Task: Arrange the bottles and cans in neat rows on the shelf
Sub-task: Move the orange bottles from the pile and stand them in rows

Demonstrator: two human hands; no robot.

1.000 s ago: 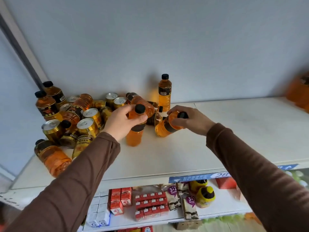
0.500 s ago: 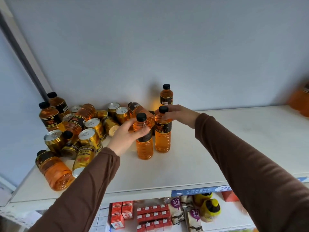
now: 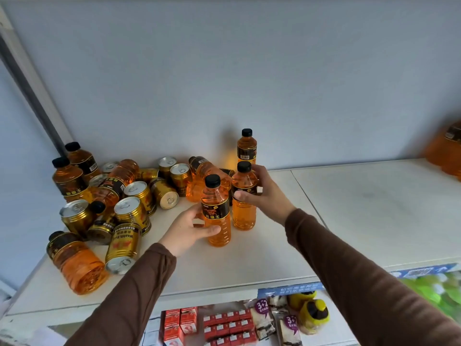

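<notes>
Hands [image 3: 185,229] on orange bottles [image 3: 216,213]

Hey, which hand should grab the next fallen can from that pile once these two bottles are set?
Probably the left hand: the pile of cans lies on its side, while the right hand would cross both bottles.

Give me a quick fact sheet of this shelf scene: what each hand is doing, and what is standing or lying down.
left hand: grips the front bottle, upright
right hand: grips the middle bottle, upright
back bottle: upright by the wall, untouched
row: three bottles line up front to back
pile: gold cans and bottles heaped at left, several on their sides
shelf: white, bare to the right
</notes>
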